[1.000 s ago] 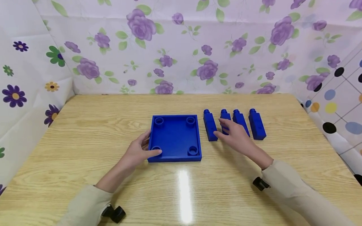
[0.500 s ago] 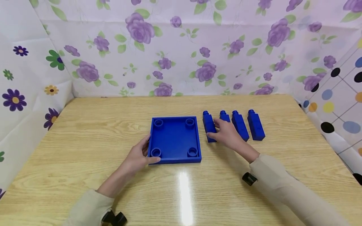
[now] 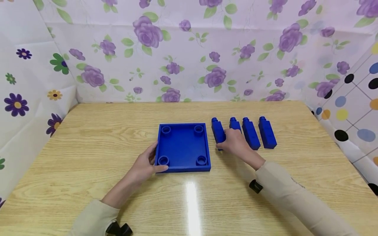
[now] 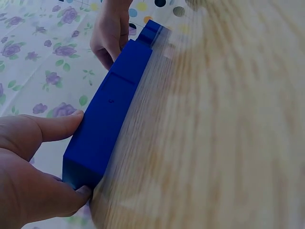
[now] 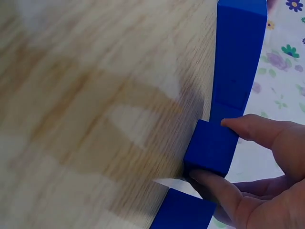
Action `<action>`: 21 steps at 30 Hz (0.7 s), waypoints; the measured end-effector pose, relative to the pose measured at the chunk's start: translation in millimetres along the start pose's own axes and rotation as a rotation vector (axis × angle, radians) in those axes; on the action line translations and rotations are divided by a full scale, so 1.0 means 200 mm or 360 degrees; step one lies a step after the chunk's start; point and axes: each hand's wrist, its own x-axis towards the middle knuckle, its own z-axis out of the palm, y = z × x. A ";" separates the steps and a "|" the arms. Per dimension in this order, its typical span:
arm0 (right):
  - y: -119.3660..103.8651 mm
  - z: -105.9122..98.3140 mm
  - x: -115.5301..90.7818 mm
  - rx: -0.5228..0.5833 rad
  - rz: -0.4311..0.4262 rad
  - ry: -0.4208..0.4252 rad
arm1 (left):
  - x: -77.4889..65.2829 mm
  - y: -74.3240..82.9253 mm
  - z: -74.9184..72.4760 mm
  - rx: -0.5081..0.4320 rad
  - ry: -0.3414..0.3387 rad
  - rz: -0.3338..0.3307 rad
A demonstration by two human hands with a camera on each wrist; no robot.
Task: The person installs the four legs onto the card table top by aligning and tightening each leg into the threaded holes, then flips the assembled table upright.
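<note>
A blue square panel point(image 3: 183, 144) with a raised rim and a round socket in each corner lies flat on the table. My left hand point(image 3: 144, 165) holds its near left corner, with the thumb over the front rim; the left wrist view shows the panel's side point(image 4: 109, 105) between thumb and finger. To the panel's right lies a long blue block point(image 3: 217, 129) with a round knob at its far end. My right hand point(image 3: 237, 143) pinches this block near its close end, as the right wrist view shows on the block's end face point(image 5: 209, 150).
Further right lie similar blue blocks, one point(image 3: 235, 124) partly behind my right hand, then a second point(image 3: 251, 134) and a third point(image 3: 267, 133). Floral sheeting point(image 3: 189, 49) stands along the table's back edge. A dotted sheet point(image 3: 348, 108) borders the right side.
My right hand has moved left from above the blocks to the leftmost one and now pinches it. My left hand stays at the panel's corner, its thumb slightly lower on the rim.
</note>
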 end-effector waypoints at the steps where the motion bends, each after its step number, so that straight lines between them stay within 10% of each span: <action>1: 0.00 0.00 0.00 0.0004 -0.0006 0.0008 | 0.00 0.00 0.00 -0.0002 0.0000 -0.0002; 21: 0.01 -0.12 -0.04 0.0345 -0.0029 0.0243 | -0.01 -0.01 -0.02 -0.0050 -0.0025 -0.0010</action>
